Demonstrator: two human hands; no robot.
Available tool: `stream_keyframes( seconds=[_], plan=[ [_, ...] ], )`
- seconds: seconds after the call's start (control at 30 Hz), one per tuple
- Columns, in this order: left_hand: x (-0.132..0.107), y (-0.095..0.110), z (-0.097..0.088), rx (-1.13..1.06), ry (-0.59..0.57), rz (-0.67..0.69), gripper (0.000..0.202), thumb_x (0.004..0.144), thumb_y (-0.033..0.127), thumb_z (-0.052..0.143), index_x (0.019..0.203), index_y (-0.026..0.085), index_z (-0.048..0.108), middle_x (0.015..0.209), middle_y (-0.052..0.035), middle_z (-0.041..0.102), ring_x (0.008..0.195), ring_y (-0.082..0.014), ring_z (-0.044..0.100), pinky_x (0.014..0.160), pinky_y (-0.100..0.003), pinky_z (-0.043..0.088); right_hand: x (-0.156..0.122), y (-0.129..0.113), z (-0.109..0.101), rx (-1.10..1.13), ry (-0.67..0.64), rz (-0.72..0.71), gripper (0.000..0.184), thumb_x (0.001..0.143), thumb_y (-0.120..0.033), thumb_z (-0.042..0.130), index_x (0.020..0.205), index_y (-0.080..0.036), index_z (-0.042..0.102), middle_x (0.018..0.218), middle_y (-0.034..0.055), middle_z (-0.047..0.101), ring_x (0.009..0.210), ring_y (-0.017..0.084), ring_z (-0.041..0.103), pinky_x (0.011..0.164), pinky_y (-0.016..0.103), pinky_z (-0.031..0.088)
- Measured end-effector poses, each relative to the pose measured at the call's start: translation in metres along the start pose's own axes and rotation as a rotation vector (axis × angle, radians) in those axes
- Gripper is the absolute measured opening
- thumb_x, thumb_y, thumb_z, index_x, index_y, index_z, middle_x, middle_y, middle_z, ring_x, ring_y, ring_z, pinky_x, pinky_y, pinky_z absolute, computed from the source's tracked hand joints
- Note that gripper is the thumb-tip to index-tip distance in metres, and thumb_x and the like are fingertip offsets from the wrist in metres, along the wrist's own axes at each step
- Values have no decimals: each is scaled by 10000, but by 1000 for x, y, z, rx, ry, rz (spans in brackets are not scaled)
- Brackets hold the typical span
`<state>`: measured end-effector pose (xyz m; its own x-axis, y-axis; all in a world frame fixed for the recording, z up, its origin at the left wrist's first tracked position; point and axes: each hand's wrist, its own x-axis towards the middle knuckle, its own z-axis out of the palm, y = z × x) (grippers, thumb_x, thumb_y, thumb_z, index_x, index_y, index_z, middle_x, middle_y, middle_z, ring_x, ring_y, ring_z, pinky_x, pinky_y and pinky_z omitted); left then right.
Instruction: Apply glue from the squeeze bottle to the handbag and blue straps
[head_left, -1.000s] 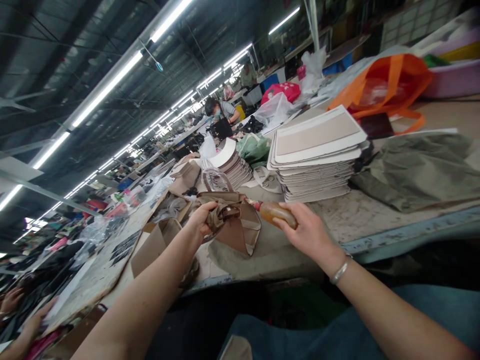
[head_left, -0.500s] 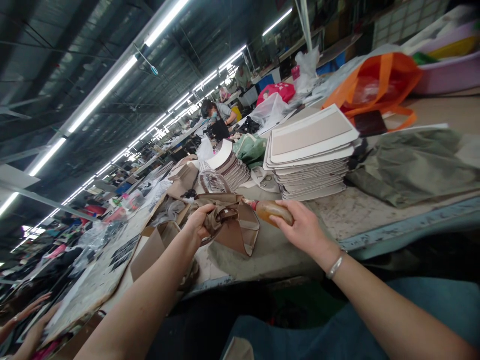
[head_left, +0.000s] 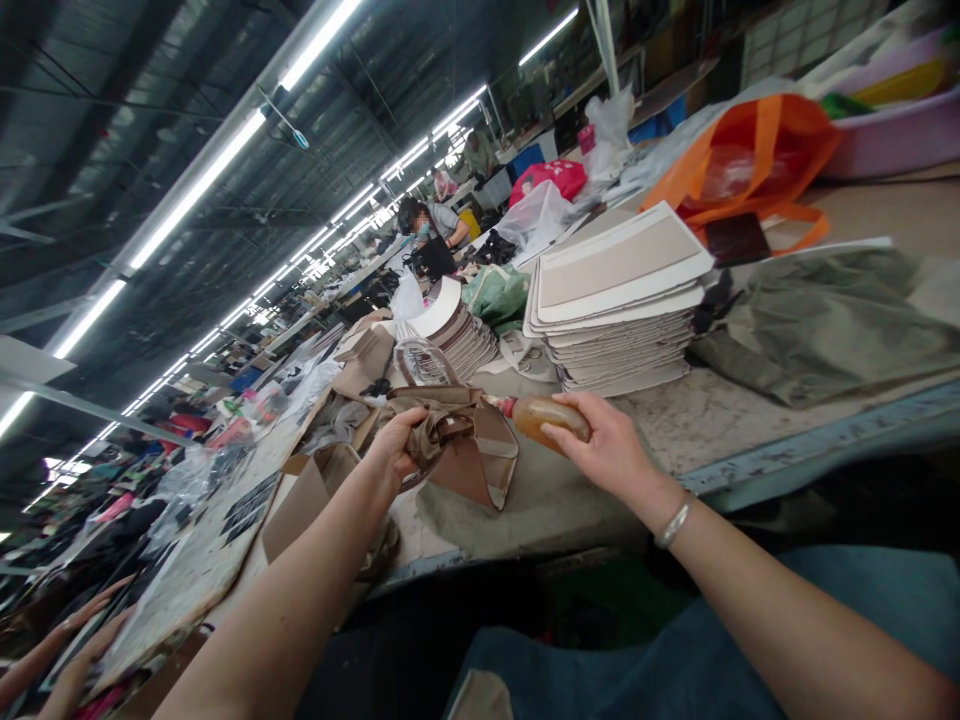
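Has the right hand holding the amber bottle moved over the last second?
No. The right hand holds the amber bottle at the same spot by the near corner of the stack of beige panels; the whole view shifted slightly together.

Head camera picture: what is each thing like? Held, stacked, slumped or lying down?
left hand, closed on brown bag piece
right hand, closed on amber bottle
brown bag piece, folded, bunched
amber bottle, held sideways
stack of panels, piled flat
orange bag, slumped
green cloth, crumpled, lying flat
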<state>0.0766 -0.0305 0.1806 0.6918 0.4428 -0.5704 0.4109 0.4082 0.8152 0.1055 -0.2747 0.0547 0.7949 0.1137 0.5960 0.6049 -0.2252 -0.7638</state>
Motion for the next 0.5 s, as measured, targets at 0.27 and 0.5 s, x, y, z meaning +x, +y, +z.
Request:
stream_keyframes(
  seconds=[0.27,0.5],
  plan=[
    [-1,0,1,52,-21,32,186,815,73,403,818,78,589,512,-79,643,367,-167,586,352,-229,495,-4,6,-1,0,-29,21,229,789,-298,614,1003,-223,581,932,39,629,866,205,591,771,329,463],
    [-3,0,2,38,-14,27,185,817,71,407,800,78,591,501,-82,639,354,-172,578,364,-242,503,-2,4,0,23,-26,49,257,787,-307,620,1024,-220,570,949,29,636,873,191,597,780,304,466]
  ],
)
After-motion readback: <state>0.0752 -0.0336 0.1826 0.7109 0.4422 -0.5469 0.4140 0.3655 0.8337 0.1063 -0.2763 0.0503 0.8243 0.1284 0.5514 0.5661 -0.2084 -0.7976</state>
